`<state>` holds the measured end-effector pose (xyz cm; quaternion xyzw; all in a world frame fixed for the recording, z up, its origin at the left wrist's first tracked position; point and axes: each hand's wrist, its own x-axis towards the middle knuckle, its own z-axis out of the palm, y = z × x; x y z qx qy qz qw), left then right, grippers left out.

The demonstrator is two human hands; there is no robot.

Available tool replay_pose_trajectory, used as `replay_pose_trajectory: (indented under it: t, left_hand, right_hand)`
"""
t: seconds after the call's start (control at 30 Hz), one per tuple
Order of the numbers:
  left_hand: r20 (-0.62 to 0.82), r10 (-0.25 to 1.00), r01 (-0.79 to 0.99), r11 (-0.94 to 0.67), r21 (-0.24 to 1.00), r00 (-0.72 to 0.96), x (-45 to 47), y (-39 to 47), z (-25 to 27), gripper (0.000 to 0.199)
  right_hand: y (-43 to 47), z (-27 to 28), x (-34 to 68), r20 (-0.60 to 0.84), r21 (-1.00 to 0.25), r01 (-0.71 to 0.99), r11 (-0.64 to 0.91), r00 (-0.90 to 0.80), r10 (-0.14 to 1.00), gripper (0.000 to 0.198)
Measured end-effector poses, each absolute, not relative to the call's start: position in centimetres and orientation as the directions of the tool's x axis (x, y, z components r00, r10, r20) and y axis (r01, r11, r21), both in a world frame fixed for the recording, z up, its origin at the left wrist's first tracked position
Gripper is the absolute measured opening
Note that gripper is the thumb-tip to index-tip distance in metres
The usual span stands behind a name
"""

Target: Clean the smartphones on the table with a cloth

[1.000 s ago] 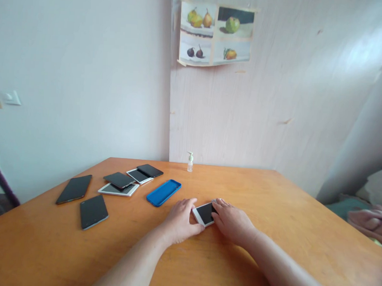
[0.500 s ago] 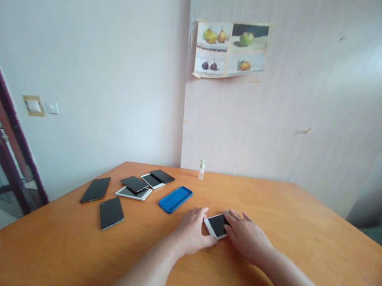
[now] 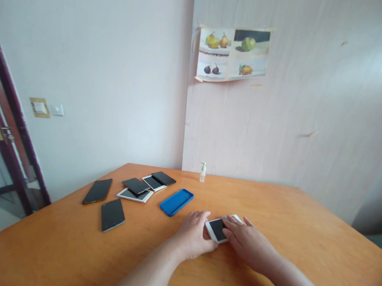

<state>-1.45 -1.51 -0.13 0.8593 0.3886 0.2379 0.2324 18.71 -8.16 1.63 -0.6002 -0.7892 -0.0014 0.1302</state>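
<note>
A white smartphone (image 3: 216,230) with a dark screen lies face up on the wooden table, between my two hands. My left hand (image 3: 194,234) is curved around its left end, the thumb at the near corner and the fingers by the far edge. Across the screen rests my right hand (image 3: 248,241), fingers stretched out and fairly flat, covering much of the phone's right half. The phone's white far-right corner shows past those fingers. Just beyond my left hand lies an empty blue phone case (image 3: 176,202), its open side up.
At the left lie a dark phone (image 3: 98,191) and a grey-edged phone (image 3: 113,215). Behind them, a black phone (image 3: 135,185) overlaps a white phone (image 3: 128,195); another black phone (image 3: 164,178) leans over a white one (image 3: 154,183). A small pump bottle (image 3: 202,173) stands near the table's back edge.
My right hand has slid slightly over the screen, so more of the phone's far-right end shows. My left hand keeps its place at the left end. The whole view has shifted a little.
</note>
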Motion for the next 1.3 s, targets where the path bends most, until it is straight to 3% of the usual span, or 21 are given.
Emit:
replay_pose_trajectory:
  t: [0.17,0.37,0.53,0.6,0.83,1.13,1.3]
  left_hand:
    - [0.244,0.768,0.546,-0.605,0.579,0.592,-1.4,-1.5,0.0,0.077]
    - [0.259,0.764,0.547,-0.615,0.568,0.591,-1.3,-1.5,-0.2,0.075]
    - [0.253,0.764,0.545,-0.613,0.572,0.594,-1.4,-1.5,-0.2,0.074]
    - [0.247,0.763,0.541,-0.611,0.578,0.597,-1.4,-1.5,-0.1,0.075]
    - [0.230,0.772,0.550,-0.597,0.584,0.593,-1.5,-1.4,-0.1,0.077]
    - [0.220,0.785,0.551,-0.576,0.603,0.579,-1.5,-1.6,0.1,0.080]
    - [0.225,0.785,0.545,-0.576,0.609,0.578,-1.5,-1.7,0.4,0.079]
  right_hand:
    - [-8.1,1.4,18.9,0.206,-0.126,0.954,0.271,-0.242,0.948,0.040]
    - [-7.8,1.0,19.5,0.166,-0.052,0.995,0.087,-0.078,0.983,0.041]
    - [-9.1,2.1,16.9,0.155,-0.184,0.909,0.373,-0.348,0.925,0.043]
    - [-9.4,2.3,16.6,0.151,-0.203,0.887,0.415,-0.390,0.908,0.046]
    - [-8.6,1.4,19.6,0.150,-0.018,0.997,0.078,-0.074,0.986,0.039]
    - [-9.9,2.2,16.8,0.170,-0.109,0.941,0.320,-0.300,0.939,0.039]
    - [-9.0,2.0,19.4,0.116,0.004,0.998,0.063,-0.063,0.991,0.040]
